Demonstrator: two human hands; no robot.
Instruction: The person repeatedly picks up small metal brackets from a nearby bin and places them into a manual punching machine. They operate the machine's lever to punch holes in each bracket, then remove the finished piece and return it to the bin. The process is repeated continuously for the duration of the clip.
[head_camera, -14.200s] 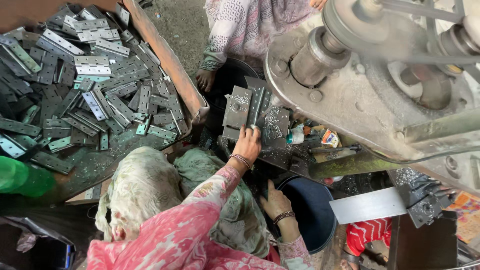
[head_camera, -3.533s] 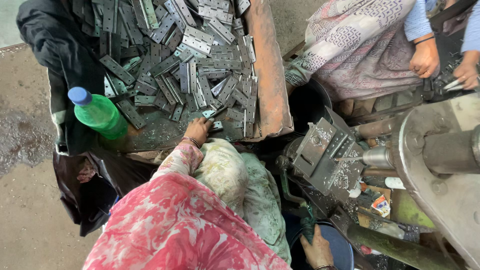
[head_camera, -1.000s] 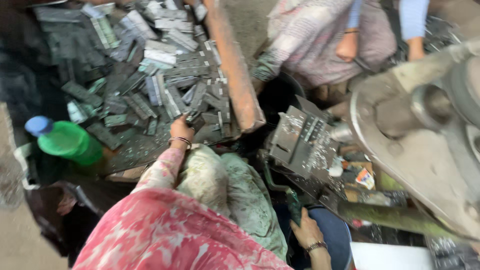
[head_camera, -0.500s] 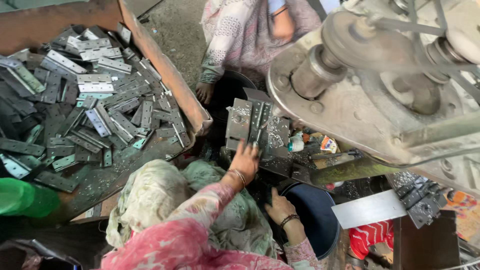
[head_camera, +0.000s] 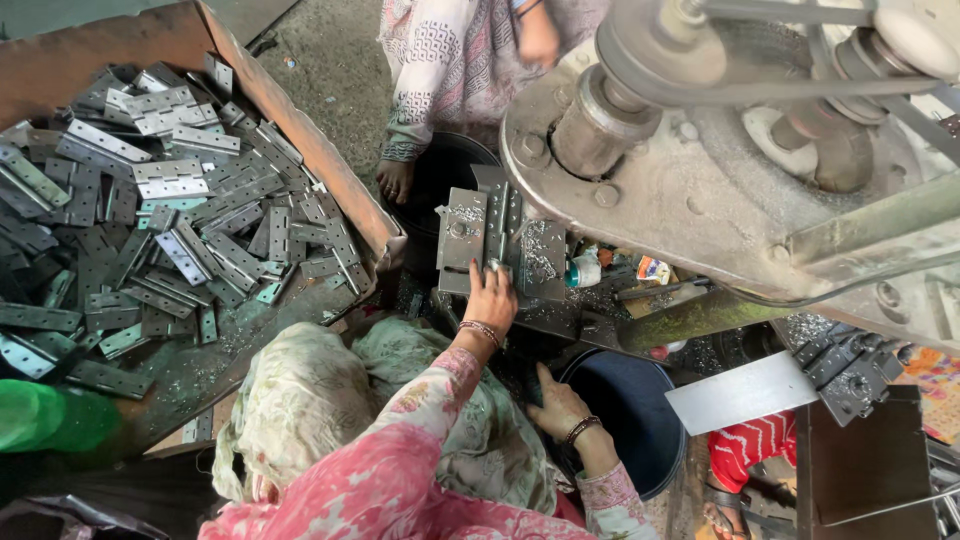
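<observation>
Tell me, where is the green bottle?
The green bottle lies at the far left edge of the head view, below the hinges in the tray.

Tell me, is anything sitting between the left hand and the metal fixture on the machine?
Nothing visible: the left hand already rests against the metal fixture, its fingers on its lower edge. The right hand sits lower, beside the dark tub.

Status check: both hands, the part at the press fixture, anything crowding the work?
Left hand at the press fixture, fingers on a small metal part. Right hand resting by the dark bucket, empty. Another person's hand close beside the fixture.
</observation>
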